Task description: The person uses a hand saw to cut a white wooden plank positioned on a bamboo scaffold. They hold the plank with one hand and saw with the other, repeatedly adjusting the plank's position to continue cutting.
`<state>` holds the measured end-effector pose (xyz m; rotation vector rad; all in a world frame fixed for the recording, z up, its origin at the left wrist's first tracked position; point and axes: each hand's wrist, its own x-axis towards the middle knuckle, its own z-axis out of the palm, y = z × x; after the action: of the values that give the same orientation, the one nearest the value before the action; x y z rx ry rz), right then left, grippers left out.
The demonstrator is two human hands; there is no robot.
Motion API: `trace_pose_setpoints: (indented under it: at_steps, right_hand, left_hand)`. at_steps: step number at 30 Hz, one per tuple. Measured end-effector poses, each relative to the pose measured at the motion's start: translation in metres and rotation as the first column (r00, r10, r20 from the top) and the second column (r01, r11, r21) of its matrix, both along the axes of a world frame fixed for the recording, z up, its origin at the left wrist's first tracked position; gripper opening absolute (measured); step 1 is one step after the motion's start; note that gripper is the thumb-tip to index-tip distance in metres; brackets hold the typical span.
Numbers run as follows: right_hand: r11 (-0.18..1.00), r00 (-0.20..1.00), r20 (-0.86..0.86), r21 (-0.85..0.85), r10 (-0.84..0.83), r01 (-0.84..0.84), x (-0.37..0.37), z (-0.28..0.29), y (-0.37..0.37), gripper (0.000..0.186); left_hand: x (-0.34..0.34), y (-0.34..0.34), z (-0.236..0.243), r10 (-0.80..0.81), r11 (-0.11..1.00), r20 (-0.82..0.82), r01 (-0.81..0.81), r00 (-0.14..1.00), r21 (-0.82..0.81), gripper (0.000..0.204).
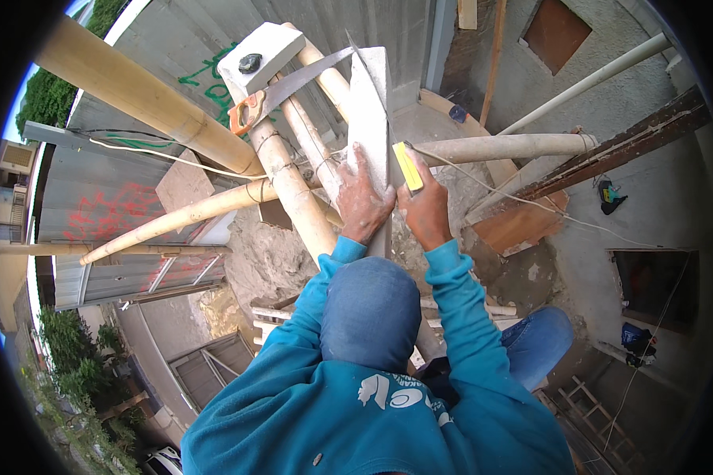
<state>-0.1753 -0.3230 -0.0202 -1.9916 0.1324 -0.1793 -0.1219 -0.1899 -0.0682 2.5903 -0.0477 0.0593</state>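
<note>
A long, narrow pale grey block (369,107), like lightweight concrete, lies on bamboo poles in front of me. My left hand (364,202) rests on it, fingers stretched out and thumb apart. In my right hand (426,210), closed just right of the block, is a yellow rectangular tool (409,166) with a dark end; its exact kind is unclear. A handsaw (297,85) with an orange wooden handle lies beyond my hands, its blade tip reaching the block's far end. A second pale block (263,49) at the far left carries a dark lump (249,63).
Bamboo poles (289,178) tied together form a scaffold around me, one thick pole (146,95) slanting at the left. Corrugated metal sheeting (348,24) stands ahead. At the right are a rusty beam (610,150) and a grey wall (657,206). A thin cable (523,196) crosses there; ground shows far below.
</note>
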Motion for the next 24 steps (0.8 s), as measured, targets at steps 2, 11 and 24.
trace_pose_setpoints:
  at_steps: [2,11,24]
  right_hand:
    - [0.995,0.994,0.111,-0.096,0.004,0.007,0.025,-0.005,0.000,0.061]
    - [1.000,0.998,0.063,-0.018,0.022,-0.021,-0.106,-0.004,0.002,0.068]
    - [0.998,0.996,-0.092,0.056,0.010,-0.005,-0.110,0.009,0.000,0.070]
  left_hand:
    - [0.004,-0.002,0.002,0.008,1.000,0.032,-0.008,0.999,-0.014,0.111]
    - [-0.003,0.024,-0.002,0.094,0.995,-0.053,-0.094,0.994,-0.011,0.107]
    - [-0.004,0.020,-0.002,0.075,0.997,-0.059,-0.077,0.995,-0.032,0.109]
